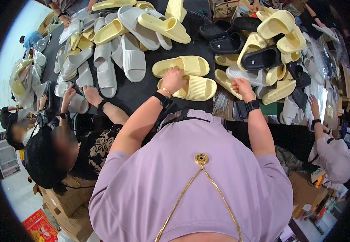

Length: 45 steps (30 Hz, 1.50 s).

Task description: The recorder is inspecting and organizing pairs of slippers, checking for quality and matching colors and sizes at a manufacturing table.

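Now my left hand [174, 79] grasps the near pale yellow slipper [195, 88] at twelve o'clock on the black worktop [136, 93], its mate [181, 65] just beyond, paired, while my right hand [242, 87], loosely curled, touches another yellow slipper [225, 82] at one o'clock, heaps unsorted.

Single head-mounted fisheye view — looks steeply down over the wearer's chest onto the dark bench [142, 94], close range — edges curve.
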### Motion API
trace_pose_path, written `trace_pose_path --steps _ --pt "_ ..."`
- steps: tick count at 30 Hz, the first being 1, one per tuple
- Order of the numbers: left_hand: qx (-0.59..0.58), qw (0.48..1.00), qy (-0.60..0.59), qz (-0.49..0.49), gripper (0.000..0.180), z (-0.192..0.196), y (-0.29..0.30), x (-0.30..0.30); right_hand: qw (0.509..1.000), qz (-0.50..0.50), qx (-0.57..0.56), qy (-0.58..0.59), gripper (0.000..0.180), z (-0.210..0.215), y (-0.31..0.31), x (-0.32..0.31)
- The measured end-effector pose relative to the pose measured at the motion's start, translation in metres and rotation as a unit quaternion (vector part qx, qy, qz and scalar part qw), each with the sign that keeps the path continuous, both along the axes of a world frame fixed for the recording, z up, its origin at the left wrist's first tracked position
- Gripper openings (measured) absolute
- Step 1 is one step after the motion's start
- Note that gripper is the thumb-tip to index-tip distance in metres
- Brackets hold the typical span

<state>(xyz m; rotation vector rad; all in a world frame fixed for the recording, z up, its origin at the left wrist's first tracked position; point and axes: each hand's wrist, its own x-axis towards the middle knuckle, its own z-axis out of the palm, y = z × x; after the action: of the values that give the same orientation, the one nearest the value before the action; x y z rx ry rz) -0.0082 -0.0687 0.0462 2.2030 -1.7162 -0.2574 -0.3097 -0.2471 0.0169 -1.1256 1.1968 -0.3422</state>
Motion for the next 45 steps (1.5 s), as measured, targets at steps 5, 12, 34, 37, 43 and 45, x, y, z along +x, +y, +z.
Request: trace_pose_path --steps 5,12,34,37,43,45 --pt "-0.039 0.999 -0.016 -0.016 0.023 -0.007 -0.004 -0.001 0.990 0.100 -0.027 0.099 0.024 -0.013 0.024 -0.015" --pt "-0.016 0.985 0.036 0.168 0.036 0.013 0.013 -0.002 0.839 0.328 -0.326 0.288 0.020 -0.057 0.062 -0.023" --pt "0.051 0.984 0.044 0.165 0.039 -0.015 0.002 -0.004 0.869 0.199 -0.409 0.197 0.019 0.020 0.035 -0.004" --pt "0.072 0.984 0.068 0.151 0.045 -0.010 0.009 -0.015 0.922 0.109 -0.353 0.117 0.021 0.032 0.030 0.001" --pt "0.084 0.986 0.113 0.089 0.051 0.011 0.022 -0.013 0.968 0.096 -0.228 0.029 0.016 0.062 0.029 0.022" --pt "0.079 0.982 0.159 0.059 0.044 0.018 0.023 -0.011 0.984 0.090 -0.152 -0.037 0.014 0.071 0.029 0.029"
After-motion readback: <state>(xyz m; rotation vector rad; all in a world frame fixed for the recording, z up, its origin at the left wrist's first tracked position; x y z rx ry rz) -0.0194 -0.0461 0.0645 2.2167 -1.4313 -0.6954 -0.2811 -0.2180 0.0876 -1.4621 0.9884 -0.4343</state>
